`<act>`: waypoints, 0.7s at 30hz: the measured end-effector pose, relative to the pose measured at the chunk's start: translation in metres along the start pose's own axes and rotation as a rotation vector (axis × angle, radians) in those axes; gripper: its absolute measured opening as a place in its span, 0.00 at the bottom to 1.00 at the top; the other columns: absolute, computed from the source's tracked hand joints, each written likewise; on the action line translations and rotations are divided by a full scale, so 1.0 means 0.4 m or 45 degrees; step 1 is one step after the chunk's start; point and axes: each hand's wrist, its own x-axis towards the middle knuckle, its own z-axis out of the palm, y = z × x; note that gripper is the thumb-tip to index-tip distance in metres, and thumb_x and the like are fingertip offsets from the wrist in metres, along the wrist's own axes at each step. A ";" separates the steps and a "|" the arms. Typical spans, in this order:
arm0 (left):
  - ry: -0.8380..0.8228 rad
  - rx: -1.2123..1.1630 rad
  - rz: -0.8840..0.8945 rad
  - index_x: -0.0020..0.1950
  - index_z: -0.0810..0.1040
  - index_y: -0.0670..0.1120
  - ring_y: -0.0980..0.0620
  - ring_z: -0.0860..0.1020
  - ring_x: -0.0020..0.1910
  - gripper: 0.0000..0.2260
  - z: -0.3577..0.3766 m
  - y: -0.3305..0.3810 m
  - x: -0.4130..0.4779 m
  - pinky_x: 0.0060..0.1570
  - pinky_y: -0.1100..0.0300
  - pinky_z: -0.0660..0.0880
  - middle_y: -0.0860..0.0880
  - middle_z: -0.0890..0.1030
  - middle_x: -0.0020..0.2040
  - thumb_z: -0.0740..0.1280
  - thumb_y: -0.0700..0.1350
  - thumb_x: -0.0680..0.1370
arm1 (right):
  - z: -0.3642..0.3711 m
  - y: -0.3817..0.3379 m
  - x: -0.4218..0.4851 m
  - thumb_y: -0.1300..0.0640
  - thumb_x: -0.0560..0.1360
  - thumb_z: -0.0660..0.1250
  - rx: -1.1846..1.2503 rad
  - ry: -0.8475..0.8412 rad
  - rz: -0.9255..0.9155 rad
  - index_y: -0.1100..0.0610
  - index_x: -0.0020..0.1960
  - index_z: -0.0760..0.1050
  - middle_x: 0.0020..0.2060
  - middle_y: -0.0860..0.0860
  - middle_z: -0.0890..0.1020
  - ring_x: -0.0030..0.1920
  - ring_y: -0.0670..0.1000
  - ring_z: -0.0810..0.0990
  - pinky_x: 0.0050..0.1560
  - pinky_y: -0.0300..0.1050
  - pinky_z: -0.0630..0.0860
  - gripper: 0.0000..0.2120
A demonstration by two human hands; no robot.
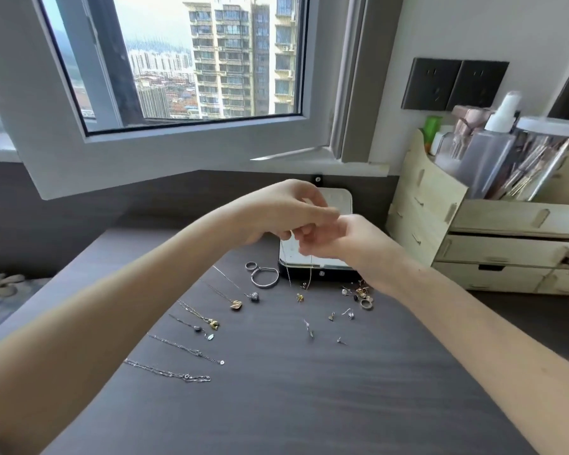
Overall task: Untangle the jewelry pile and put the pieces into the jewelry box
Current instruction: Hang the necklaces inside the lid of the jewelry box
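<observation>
Hanging from where the two hands meet, a thin chain (289, 264) drops in two faint strands in front of the jewelry box (326, 275), which sits at the bench's 12 o'clock edge. The left hand (276, 211) and right hand (339, 239) both have their fingers curled in, pinching the chain, though the fingertips overlap and hide the exact grip. The hands cover most of the open box. Only its white lid, a strip of pale tray and the black front show, and its contents cannot be made out. The chain's lower end is too fine to follow.

On the dark wood-grain bench (276, 405), several necklaces (168, 372) lie straightened side by side toward 9 o'clock. A bangle (265, 277) and a ring (250, 266) lie at 11 o'clock, just beside the box. Small earrings (309, 328) are scattered near the centre. A little pile (362, 293) of rings and studs sits at 1 o'clock, partly behind the right wrist. A pale wooden drawer unit (473, 244) carrying bottles stands at 2 o'clock, cut off by the frame. Behind it all, a window (178, 60) shows tower blocks, with two dark wall sockets (454, 85) beside it. Any print on the bottles is too blurred to read.
</observation>
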 end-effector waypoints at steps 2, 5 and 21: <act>0.133 0.075 0.068 0.48 0.77 0.45 0.56 0.72 0.27 0.14 -0.009 0.015 0.010 0.30 0.63 0.68 0.50 0.76 0.31 0.61 0.56 0.79 | -0.018 -0.037 0.009 0.62 0.72 0.70 0.009 -0.063 -0.004 0.59 0.44 0.82 0.39 0.53 0.80 0.41 0.50 0.81 0.58 0.50 0.78 0.02; 0.218 0.155 0.138 0.48 0.76 0.45 0.55 0.73 0.26 0.19 -0.032 0.041 0.027 0.29 0.62 0.70 0.50 0.76 0.30 0.55 0.59 0.80 | -0.049 -0.091 0.027 0.61 0.74 0.69 0.017 -0.106 -0.014 0.62 0.43 0.79 0.29 0.53 0.75 0.30 0.49 0.77 0.43 0.45 0.80 0.04; 0.448 -0.041 0.185 0.39 0.76 0.43 0.49 0.76 0.36 0.16 -0.129 -0.039 0.278 0.40 0.60 0.76 0.46 0.78 0.36 0.58 0.48 0.82 | -0.240 -0.205 0.289 0.59 0.77 0.64 0.007 0.118 -0.163 0.60 0.39 0.76 0.24 0.52 0.76 0.26 0.49 0.77 0.32 0.43 0.78 0.09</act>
